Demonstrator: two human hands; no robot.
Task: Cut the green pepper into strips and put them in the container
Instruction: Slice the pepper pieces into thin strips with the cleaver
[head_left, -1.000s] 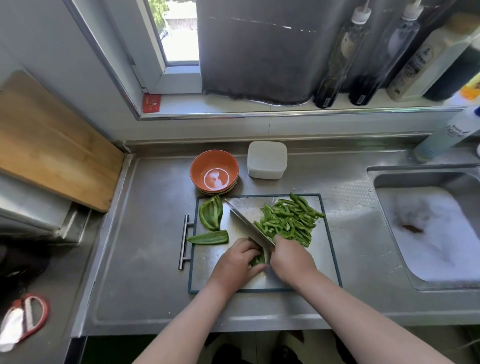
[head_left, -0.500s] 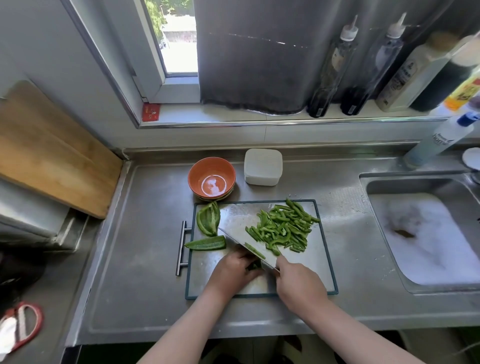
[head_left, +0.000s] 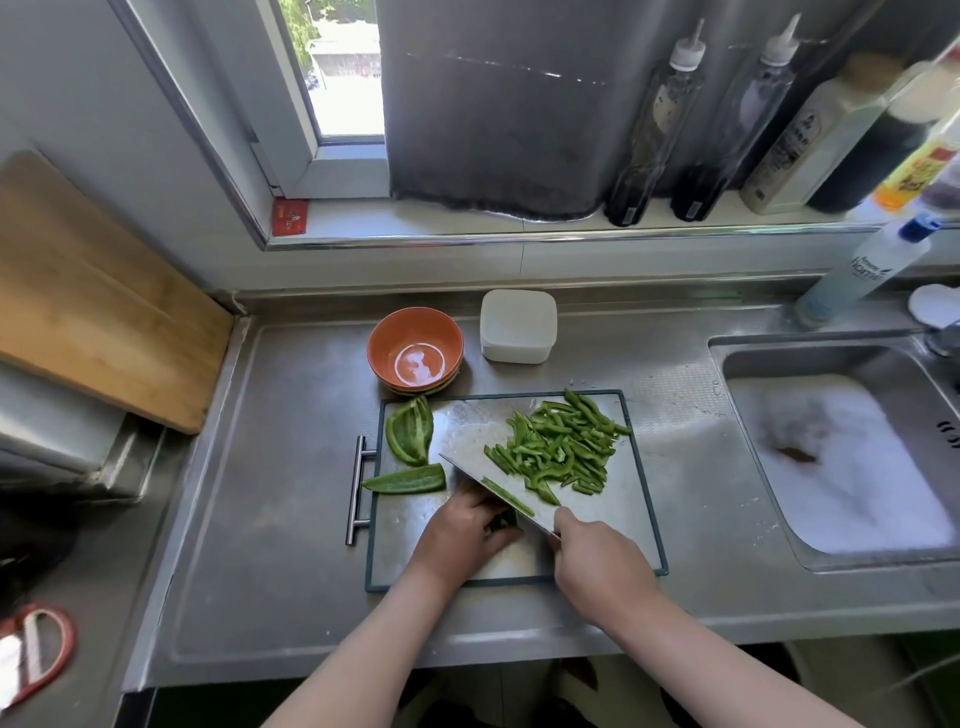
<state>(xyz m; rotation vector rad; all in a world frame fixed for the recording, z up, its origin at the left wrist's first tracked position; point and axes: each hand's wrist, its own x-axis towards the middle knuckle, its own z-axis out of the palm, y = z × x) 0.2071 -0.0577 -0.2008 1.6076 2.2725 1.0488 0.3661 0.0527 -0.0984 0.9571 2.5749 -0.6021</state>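
Observation:
On the steel cutting board (head_left: 639, 519) lies a pile of green pepper strips (head_left: 563, 449) at its far right. Two uncut pepper pieces rest at the board's left: a curved one (head_left: 410, 431) and a flatter one (head_left: 408, 479). My left hand (head_left: 465, 530) holds down a small pepper piece (head_left: 501, 521), mostly hidden under its curled fingers. My right hand (head_left: 597, 551) grips the cleaver (head_left: 493, 486), whose blade runs diagonally beside my left fingers with one strip stuck to it. The white lidded container (head_left: 518, 326) stands behind the board.
An orange bowl (head_left: 415, 349) sits left of the container. A sink (head_left: 841, 452) full of foam is on the right, with a dish soap bottle (head_left: 862, 270) behind it. Bottles line the windowsill. A wooden board (head_left: 98, 296) leans at the left.
The cleaver has come down from a raised tilt to lie lower beside my left fingers. My right hand shifted slightly right and nearer. The view drifted.

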